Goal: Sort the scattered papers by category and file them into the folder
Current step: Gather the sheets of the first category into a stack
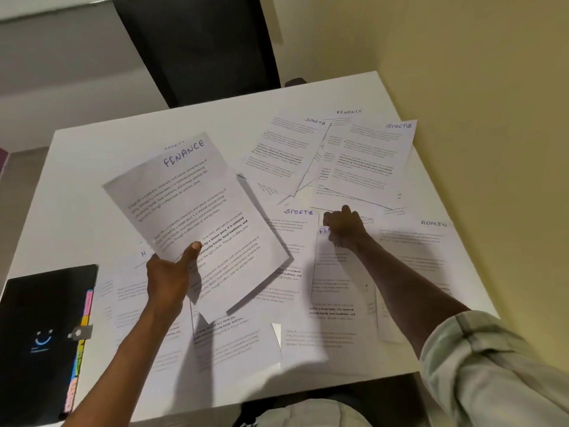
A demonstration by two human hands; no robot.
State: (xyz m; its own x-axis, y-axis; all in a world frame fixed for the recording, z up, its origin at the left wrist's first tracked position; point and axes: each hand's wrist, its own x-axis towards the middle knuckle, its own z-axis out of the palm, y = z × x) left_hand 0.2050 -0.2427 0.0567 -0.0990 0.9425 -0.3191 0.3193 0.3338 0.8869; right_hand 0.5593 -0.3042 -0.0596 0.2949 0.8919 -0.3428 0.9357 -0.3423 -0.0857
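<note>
My left hand [171,274] holds up a printed sheet headed FINANCE [197,217], tilted above the table, thumb on its lower edge. My right hand [343,224] rests with curled fingers on the top of another sheet whose heading starts with FI [335,282]; whether it grips the sheet I cannot tell. Several more sheets lie scattered on the white table [77,180]: a SPORTS sheet [292,241] between my hands, an ADMIN sheet [428,251] at right, and overlapping SPORTS and FINANCE sheets [363,158] at the far right. A black folder [43,328] with coloured tabs lies shut at the near left.
A black chair [200,47] stands behind the far edge of the table. A yellow wall [477,87] runs along the right side. More printed sheets [234,343] overlap near the front edge, under my arms.
</note>
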